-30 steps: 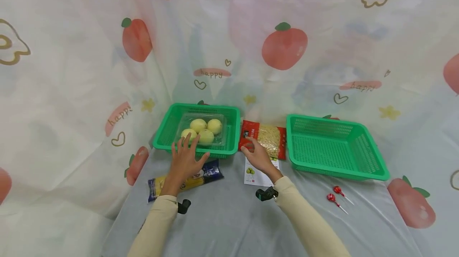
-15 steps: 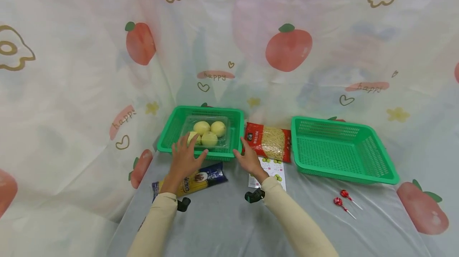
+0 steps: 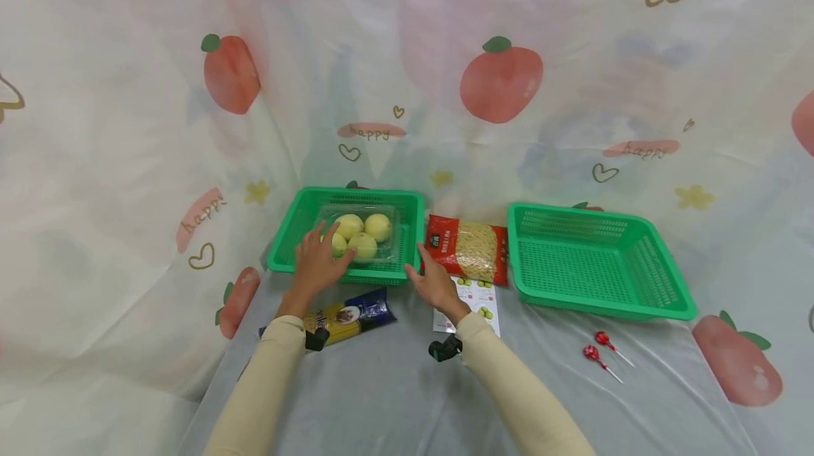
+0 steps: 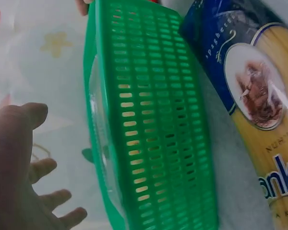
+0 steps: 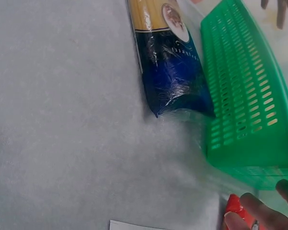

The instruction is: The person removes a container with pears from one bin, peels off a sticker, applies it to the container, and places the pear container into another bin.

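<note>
A clear plastic box [image 3: 389, 249] holding several round pale-yellow fruits [image 3: 378, 228] lies in the left green basket [image 3: 407, 196]. Above that basket's front left part, my left hand [image 3: 314, 261] hovers with spread fingers, partly covering the fruit in the head view. The left wrist view shows the hand apart from the basket wall [image 4: 153, 110]. My right hand [image 3: 435, 283] is at the basket's right front corner, fingers extended alongside the rim; whether they touch it I cannot tell. A spaghetti packet [image 3: 352, 318] lies just in front of the basket.
Right of the left basket lie a red bag of dry pasta [image 3: 467, 249] and a printed sheet [image 3: 485, 307] partly under it. Another green basket [image 3: 572, 265] stands further right. Two red lollipops [image 3: 593, 353] lie in front of it. A patterned cloth [image 3: 381, 53] hangs behind.
My right hand has moved left from over the red pasta bag to the left basket's right corner. My left hand has stayed over the basket, shifting slightly. The view has swayed a little.
</note>
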The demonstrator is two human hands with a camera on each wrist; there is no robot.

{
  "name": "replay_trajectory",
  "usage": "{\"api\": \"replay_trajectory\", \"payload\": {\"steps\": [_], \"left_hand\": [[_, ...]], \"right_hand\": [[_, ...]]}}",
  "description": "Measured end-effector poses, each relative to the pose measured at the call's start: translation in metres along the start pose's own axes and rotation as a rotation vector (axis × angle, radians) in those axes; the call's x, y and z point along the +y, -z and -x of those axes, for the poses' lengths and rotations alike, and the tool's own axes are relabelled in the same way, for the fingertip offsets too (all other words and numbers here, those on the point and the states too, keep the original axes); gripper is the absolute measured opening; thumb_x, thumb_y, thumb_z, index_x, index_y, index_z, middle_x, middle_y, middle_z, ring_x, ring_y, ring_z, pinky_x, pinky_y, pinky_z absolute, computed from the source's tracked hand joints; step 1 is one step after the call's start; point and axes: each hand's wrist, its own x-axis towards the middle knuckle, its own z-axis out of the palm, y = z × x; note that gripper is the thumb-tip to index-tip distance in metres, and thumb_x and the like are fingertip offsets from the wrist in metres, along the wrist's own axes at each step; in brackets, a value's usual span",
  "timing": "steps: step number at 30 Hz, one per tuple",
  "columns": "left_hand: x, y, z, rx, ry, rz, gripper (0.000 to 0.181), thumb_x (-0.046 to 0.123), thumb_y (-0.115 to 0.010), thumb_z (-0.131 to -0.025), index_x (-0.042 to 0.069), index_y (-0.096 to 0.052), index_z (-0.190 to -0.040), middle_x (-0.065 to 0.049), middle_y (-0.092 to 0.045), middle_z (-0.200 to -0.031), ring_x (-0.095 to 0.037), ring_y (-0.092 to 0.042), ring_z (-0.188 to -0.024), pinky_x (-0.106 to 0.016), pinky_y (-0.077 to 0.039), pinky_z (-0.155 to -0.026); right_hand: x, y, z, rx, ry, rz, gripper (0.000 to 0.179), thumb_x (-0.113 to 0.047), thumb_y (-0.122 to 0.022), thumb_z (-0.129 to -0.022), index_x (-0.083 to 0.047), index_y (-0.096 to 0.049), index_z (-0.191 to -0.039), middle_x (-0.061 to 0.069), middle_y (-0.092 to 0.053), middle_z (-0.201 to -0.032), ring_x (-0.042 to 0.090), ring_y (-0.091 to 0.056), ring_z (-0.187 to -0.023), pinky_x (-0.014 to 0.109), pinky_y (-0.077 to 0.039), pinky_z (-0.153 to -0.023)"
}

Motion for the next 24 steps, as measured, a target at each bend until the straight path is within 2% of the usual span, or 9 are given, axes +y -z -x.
{"api": "replay_trajectory", "payload": {"steps": [5, 9, 14, 16, 19, 21, 24], "left_hand": [[-0.014, -0.002, -0.03, 0.021, 0.042, 0.089, 0.071, 0.049, -0.056, -0.107, 0.006, -0.04, -0.161, -0.029, -0.012, -0.173, -0.059, -0.021, -0.151, -0.082, -0.026, -0.111], [-0.027, -0.001, -0.049, -0.001, 0.117, 0.19, 0.071, 0.047, -0.054, -0.109, 0.003, -0.034, -0.161, -0.031, -0.012, -0.171, -0.062, -0.02, -0.149, -0.081, -0.029, -0.109], [-0.042, 0.0, -0.065, -0.059, 0.214, 0.299, 0.073, 0.042, -0.049, -0.112, 0.001, -0.021, -0.166, -0.032, -0.015, -0.169, -0.056, -0.015, -0.154, -0.075, -0.013, -0.122], [-0.046, 0.0, -0.068, -0.093, 0.27, 0.323, 0.076, 0.042, -0.046, -0.112, 0.003, -0.013, -0.168, -0.032, -0.015, -0.17, -0.053, -0.016, -0.156, -0.071, -0.012, -0.125], [-0.049, 0.002, -0.068, -0.184, 0.369, 0.366, 0.083, 0.046, -0.041, -0.113, 0.004, 0.003, -0.169, -0.036, -0.011, -0.17, -0.054, -0.017, -0.156, -0.068, -0.021, -0.125], [-0.049, 0.004, -0.067, -0.259, 0.427, 0.386, 0.087, 0.048, -0.036, -0.113, 0.001, 0.014, -0.167, -0.037, -0.003, -0.171, -0.055, -0.013, -0.158, -0.066, -0.022, -0.126], [-0.049, 0.005, -0.064, -0.331, 0.486, 0.414, 0.09, 0.047, -0.034, -0.113, -0.007, 0.016, -0.164, -0.037, 0.003, -0.171, -0.054, -0.008, -0.158, -0.064, -0.018, -0.128]], "right_hand": [[-0.001, 0.002, -0.002, 0.006, 0.008, 0.032, 0.074, -0.044, -0.058, -0.109, -0.017, -0.025, -0.17, 0.018, -0.057, -0.154, 0.027, -0.068, -0.098, 0.033, -0.047, -0.058], [-0.001, 0.001, -0.003, -0.01, 0.013, 0.061, 0.074, -0.044, -0.056, -0.11, -0.017, -0.023, -0.171, 0.016, -0.06, -0.152, 0.026, -0.068, -0.098, 0.033, -0.047, -0.058], [-0.002, 0.001, -0.001, -0.018, 0.011, 0.077, 0.074, -0.043, -0.056, -0.111, -0.018, -0.022, -0.171, 0.015, -0.06, -0.152, 0.028, -0.07, -0.108, 0.033, -0.048, -0.059], [-0.002, 0.0, 0.001, -0.017, 0.009, 0.078, 0.074, -0.043, -0.056, -0.111, -0.019, -0.022, -0.171, 0.015, -0.061, -0.15, 0.027, -0.069, -0.109, 0.033, -0.049, -0.059], [-0.003, -0.001, 0.002, -0.015, 0.003, 0.081, 0.074, -0.043, -0.056, -0.11, -0.019, -0.023, -0.171, 0.013, -0.064, -0.147, 0.025, -0.069, -0.104, 0.033, -0.049, -0.059], [-0.002, -0.002, 0.003, -0.01, 0.004, 0.085, 0.073, -0.043, -0.057, -0.11, -0.019, -0.024, -0.171, 0.013, -0.064, -0.147, 0.025, -0.068, -0.103, 0.034, -0.05, -0.06], [-0.002, -0.002, 0.004, -0.012, 0.009, 0.091, 0.073, -0.045, -0.056, -0.11, -0.018, -0.025, -0.171, 0.014, -0.061, -0.151, 0.026, -0.069, -0.107, 0.036, -0.052, -0.063]]}}
